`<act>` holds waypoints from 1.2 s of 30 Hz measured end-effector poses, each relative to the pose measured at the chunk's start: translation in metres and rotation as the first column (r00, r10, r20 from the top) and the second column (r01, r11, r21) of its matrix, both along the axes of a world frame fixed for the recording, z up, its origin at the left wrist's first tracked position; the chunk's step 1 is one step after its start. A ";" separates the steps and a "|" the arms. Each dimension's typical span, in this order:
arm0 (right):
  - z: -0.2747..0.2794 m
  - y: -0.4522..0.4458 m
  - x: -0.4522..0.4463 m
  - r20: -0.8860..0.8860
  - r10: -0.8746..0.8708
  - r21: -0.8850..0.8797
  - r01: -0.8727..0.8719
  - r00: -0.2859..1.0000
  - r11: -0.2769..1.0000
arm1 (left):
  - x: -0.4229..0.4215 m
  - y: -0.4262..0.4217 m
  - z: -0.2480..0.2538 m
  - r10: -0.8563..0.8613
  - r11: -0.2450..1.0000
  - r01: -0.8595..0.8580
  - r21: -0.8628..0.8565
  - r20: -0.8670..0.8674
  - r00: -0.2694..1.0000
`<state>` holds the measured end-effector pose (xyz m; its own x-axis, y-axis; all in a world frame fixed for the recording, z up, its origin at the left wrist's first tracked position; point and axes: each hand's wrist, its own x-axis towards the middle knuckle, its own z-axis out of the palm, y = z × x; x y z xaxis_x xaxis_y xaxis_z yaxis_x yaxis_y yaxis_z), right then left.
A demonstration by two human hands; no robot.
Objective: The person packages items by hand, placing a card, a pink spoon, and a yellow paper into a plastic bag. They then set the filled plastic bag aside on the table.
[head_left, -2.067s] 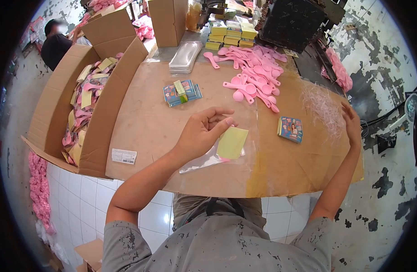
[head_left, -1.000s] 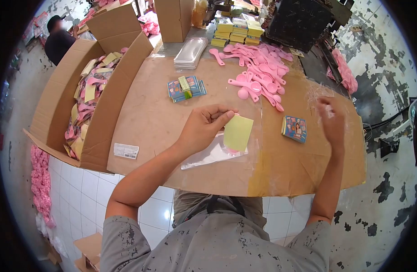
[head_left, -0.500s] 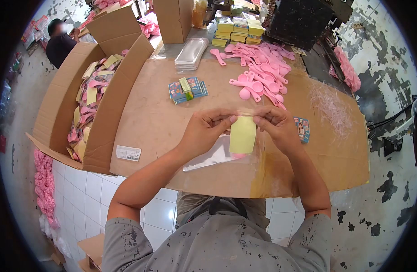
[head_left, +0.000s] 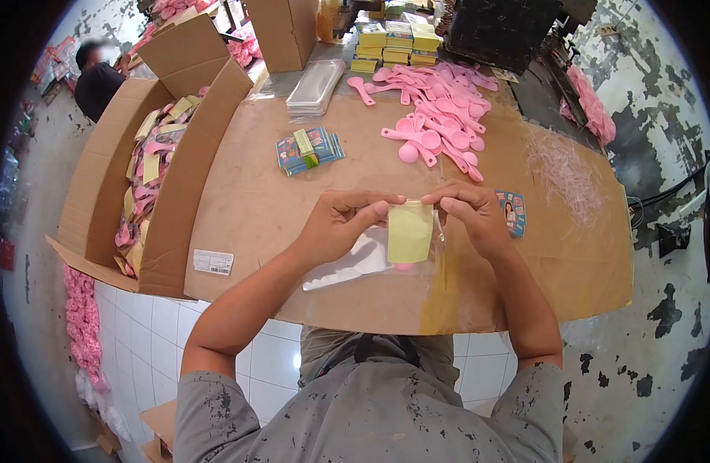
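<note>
Between my two hands is a clear plastic bag (head_left: 438,245) with a yellow card (head_left: 409,234) inside; a bit of something pink (head_left: 404,267) shows below the card. My left hand (head_left: 341,224) is closed, pinching the top left of the bag. At the bag's top right corner, my right hand (head_left: 476,219) pinches the edge between thumb and fingers. Partly under the bag and my left hand lie flat clear plastic bags (head_left: 347,270). A blue printed card (head_left: 512,213) rests just right of my right hand.
Pink measuring spoons (head_left: 440,108) are piled at the back. Beside them stand card stacks (head_left: 397,38) and stacked clear bags (head_left: 316,86). Banded blue cards (head_left: 310,150) and a white label (head_left: 213,262) lie leftward. An open carton (head_left: 189,177) holds packed spoons. A person (head_left: 99,81) is at far left.
My right fingers have shifted along the bag's top edge, and more of the clear plastic shows right of the yellow card. The view has shifted slightly. Both hands still pinch the bag.
</note>
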<state>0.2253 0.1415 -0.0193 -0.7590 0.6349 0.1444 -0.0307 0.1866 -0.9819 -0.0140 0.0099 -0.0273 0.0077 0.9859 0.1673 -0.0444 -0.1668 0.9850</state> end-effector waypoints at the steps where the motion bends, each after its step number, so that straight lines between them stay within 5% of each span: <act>1: -0.001 0.000 0.001 0.043 -0.011 0.035 0.009 0.999 0.999 | 0.000 0.000 0.000 0.002 0.999 0.000 -0.040 0.045 0.999; 5: -0.005 -0.004 -0.003 -0.006 -0.006 -0.008 0.006 1.000 1.000 | 0.001 0.001 -0.003 0.020 0.995 -0.008 -0.102 0.120 0.993; 17: -0.002 -0.006 -0.007 -0.047 0.025 -0.072 -0.029 0.999 0.997 | 0.003 0.006 -0.010 0.033 0.994 -0.033 -0.102 0.000 0.999; 26: 0.006 -0.008 -0.005 0.025 0.160 -0.080 -0.158 0.987 0.984 | 0.006 0.004 0.005 0.093 0.996 -0.093 -0.008 0.240 0.966; 29: 0.012 -0.008 -0.006 -0.008 0.138 -0.017 -0.138 0.990 0.990 | 0.005 0.004 -0.001 0.040 0.999 -0.039 -0.009 0.123 0.992; 32: 0.014 -0.007 -0.006 -0.125 0.085 -0.051 -0.092 0.989 0.994 | -0.010 0.001 0.009 -0.100 0.972 0.092 -0.217 -0.024 0.995; 35: 0.029 0.004 0.009 0.063 -0.098 0.329 0.072 0.993 0.942 | -0.039 0.002 0.022 0.059 0.989 -0.062 -0.134 -0.031 0.998; 36: 0.030 0.011 0.017 0.091 -0.147 0.373 0.103 0.985 0.922 | -0.053 0.005 0.022 0.305 0.951 -0.309 0.030 0.086 0.948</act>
<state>0.2427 0.1521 0.0111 -0.7019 0.6454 0.3014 0.1252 0.5283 -0.8397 -0.0673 0.0148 -0.0051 -0.3091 0.9305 0.1968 -0.0621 -0.2262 0.9721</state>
